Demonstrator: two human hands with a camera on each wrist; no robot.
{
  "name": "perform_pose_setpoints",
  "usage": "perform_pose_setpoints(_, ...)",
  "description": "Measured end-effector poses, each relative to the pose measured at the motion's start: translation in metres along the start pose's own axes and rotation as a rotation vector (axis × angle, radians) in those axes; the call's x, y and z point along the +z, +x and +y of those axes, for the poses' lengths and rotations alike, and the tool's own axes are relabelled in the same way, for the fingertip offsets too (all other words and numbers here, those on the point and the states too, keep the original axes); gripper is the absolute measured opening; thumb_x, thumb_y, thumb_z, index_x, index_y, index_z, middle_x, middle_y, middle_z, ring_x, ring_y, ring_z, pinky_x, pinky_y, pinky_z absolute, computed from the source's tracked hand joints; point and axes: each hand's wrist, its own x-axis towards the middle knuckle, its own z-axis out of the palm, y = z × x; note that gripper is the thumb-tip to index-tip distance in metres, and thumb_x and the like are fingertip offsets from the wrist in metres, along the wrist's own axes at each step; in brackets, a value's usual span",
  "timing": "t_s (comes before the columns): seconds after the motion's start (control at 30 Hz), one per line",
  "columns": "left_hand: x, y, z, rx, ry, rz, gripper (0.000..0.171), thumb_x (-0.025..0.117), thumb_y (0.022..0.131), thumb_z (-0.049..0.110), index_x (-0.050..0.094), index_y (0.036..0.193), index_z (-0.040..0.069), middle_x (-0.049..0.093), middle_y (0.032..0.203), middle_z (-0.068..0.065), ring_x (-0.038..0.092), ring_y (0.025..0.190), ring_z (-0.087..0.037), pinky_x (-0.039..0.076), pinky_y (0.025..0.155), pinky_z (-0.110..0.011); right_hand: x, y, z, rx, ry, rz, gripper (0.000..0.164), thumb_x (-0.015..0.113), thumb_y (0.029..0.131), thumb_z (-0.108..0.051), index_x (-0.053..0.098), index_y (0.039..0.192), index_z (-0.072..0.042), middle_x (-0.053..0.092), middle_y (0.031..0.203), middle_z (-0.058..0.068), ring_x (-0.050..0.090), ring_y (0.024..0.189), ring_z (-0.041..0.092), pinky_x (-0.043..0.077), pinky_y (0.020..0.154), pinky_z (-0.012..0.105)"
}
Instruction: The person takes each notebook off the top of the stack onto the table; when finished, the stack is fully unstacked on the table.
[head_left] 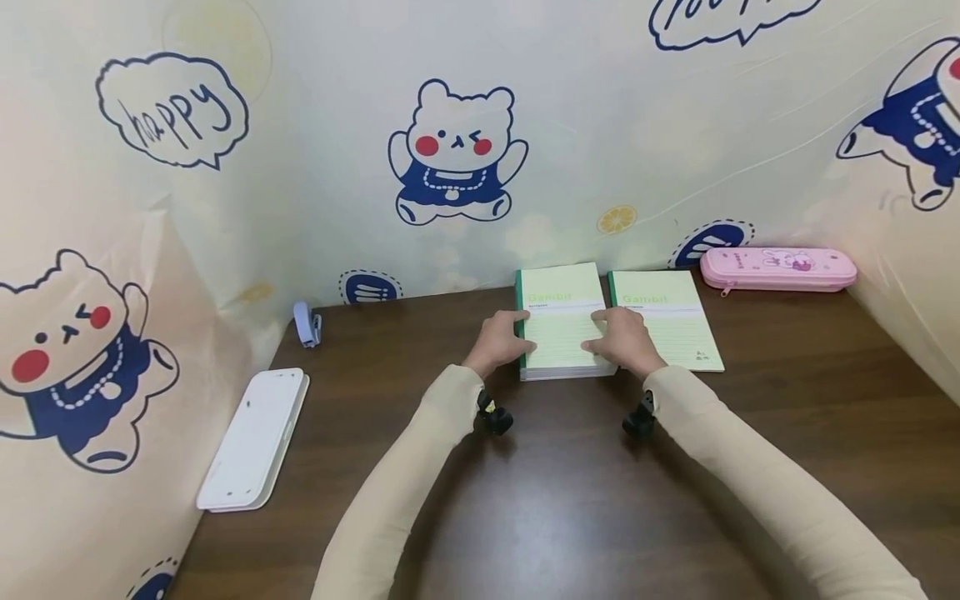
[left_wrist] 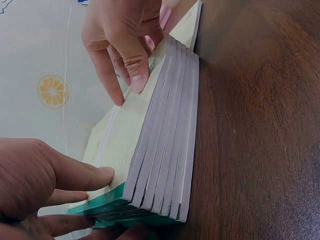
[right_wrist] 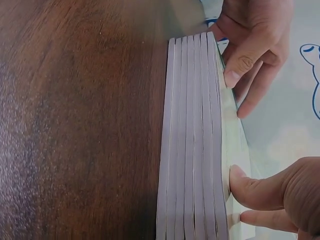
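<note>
A stack of several pale-green notebooks (head_left: 564,333) with green spines lies near the back of the table, "Gambit" printed on the top cover. My left hand (head_left: 497,342) holds its spine side, thumb and index finger on the cover, other fingers along the green spines (left_wrist: 107,202). On the opposite side, my right hand (head_left: 632,340) grips the page edge, its thumb (right_wrist: 245,187) lying on the top cover; its remaining fingers are partly hidden. The stacked bottom edges (right_wrist: 192,140) show slightly uneven in the left wrist view. Another matching notebook (head_left: 678,329) lies just right, partly behind my right hand.
A pink pencil case (head_left: 778,270) sits at the back right. Toward the left are a small lilac stapler (head_left: 307,324) and a white flat case (head_left: 253,440) by the table edge. A printed curtain (head_left: 315,150) borders the dark wooden table (head_left: 555,500).
</note>
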Motion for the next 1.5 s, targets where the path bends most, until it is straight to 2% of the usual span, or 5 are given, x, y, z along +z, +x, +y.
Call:
perform_pose_setpoints(0.4,0.001,-0.002,0.008,0.000,0.085,-0.001,0.059,0.065,0.090,0.011,0.044,0.145,0.007,0.050,0.144,-0.013,0.055,0.109,-0.024,0.044,0.075,-0.030,-0.001,0.001,0.002,0.023,0.002,-0.016,0.060,0.073,0.086,-0.018,0.051,0.135,0.006,0.047,0.142,0.027,0.038,0.132,0.046,0.035,0.106,0.057)
perform_pose_setpoints(0.63,0.005,-0.004,0.020,0.053,0.261,0.022,0.020,0.063,0.088,0.013,0.060,0.103,0.000,0.057,0.082,-0.010,0.041,0.069,-0.021,0.034,0.062,-0.027,0.001,0.002,0.002,0.008,-0.021,-0.009,0.058,0.073,0.086,-0.017,0.052,0.134,0.008,0.050,0.139,0.027,0.044,0.130,0.044,0.039,0.105,0.055)
perform_pose_setpoints(0.93,-0.003,-0.004,0.024,-0.089,-0.048,-0.045,0.064,0.066,0.090,0.027,0.043,0.144,0.002,0.040,0.151,-0.015,0.035,0.141,-0.032,0.043,0.105,-0.046,-0.002,0.006,0.002,-0.032,-0.069,-0.009,0.057,0.074,0.085,-0.014,0.052,0.132,0.010,0.052,0.135,0.029,0.045,0.129,0.045,0.038,0.106,0.055)
perform_pose_setpoints(1.23,-0.007,-0.002,0.034,-0.098,-0.065,0.070,0.062,0.072,0.086,0.029,0.051,0.139,0.006,0.050,0.143,-0.013,0.048,0.130,-0.031,0.048,0.099,-0.044,-0.008,0.007,0.004,-0.080,-0.082,-0.013,0.058,0.074,0.085,-0.016,0.052,0.132,0.012,0.051,0.136,0.030,0.044,0.129,0.046,0.038,0.107,0.054)
perform_pose_setpoints(1.5,-0.008,0.010,0.032,-0.141,-0.526,0.025,0.055,0.065,0.088,0.000,0.051,0.139,0.015,0.053,0.119,-0.014,0.067,0.087,-0.025,0.059,0.075,-0.040,-0.010,0.005,0.007,-0.080,-0.056,-0.027,0.059,0.073,0.085,-0.015,0.050,0.133,0.011,0.050,0.138,0.029,0.043,0.131,0.045,0.037,0.108,0.053)
